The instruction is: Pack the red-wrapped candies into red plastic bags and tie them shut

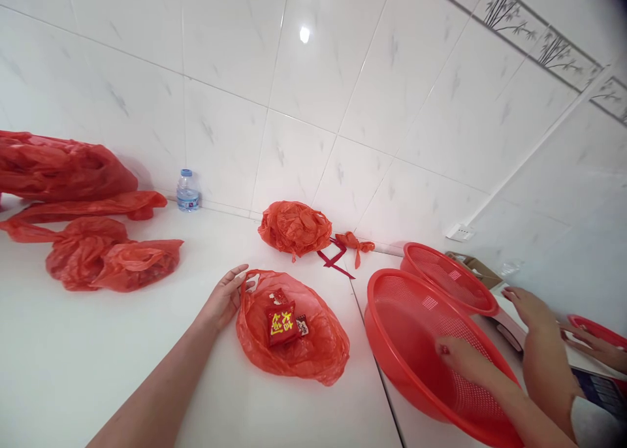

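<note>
My left hand (226, 298) reaches to the left edge of an open red plastic bag (313, 350) lying on the white counter, and its fingers pinch the bag's rim. Inside the bag lie a small red packet with gold characters (281, 324) and a couple of smaller wrapped sweets (302, 326). My right hand (458, 360) rests inside a large red mesh basket (406, 317) to the right. Its fingers are tucked under and out of sight.
A second red basket (448, 275) stands behind the first. Another person's two hands (531, 307) work at the right edge near a third red rim (600, 330). A tied red bag (294, 227), red ribbon (337, 258), a water bottle (187, 191) and several red bags (108, 255) lie along the tiled wall.
</note>
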The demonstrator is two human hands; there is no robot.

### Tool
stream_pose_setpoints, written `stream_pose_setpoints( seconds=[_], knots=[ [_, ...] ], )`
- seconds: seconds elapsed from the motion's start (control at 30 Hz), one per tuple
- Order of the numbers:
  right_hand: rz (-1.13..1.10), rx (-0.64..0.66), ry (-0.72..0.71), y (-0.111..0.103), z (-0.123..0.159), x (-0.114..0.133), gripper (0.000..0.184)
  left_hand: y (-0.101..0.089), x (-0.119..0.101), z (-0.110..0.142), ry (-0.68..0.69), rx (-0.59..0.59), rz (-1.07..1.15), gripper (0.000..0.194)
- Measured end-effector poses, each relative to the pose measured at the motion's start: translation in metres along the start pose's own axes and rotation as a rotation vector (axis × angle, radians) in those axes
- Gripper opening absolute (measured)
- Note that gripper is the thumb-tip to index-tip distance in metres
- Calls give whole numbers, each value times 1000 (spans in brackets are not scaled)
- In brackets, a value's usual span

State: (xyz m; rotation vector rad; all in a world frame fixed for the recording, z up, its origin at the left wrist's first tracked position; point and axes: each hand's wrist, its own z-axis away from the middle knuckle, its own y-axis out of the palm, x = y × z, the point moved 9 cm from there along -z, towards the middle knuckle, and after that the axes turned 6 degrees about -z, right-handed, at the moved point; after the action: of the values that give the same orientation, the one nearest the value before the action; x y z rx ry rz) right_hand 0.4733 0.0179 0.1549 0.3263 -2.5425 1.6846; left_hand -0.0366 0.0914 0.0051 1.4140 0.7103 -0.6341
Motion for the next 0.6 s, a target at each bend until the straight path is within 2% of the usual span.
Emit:
stream_pose_setpoints(
  seconds=[0.07,0.13,0.27,0.43,0.53,0.6],
  knots=[
    [33,121,-2,9,-6,17,24,0,0,-1,0,-2,-2,32],
    [49,162,-17,14,-11,38,17,0,1,-1,-2,-9,-4,32],
    [-4,30,-117,8,-15,102,13,1,0,1,-2,-12,-10,32],
    [-281,-129,-386,3,0,203,18,2,-1,2,-2,-6,-13,33],
    [-399,-175,-507,11,9,248,19,1,-1,1,-5,-7,1,34],
    [-429,-137,-526,24,9,268,20,1,-1,1,2,-4,3,35]
  ],
)
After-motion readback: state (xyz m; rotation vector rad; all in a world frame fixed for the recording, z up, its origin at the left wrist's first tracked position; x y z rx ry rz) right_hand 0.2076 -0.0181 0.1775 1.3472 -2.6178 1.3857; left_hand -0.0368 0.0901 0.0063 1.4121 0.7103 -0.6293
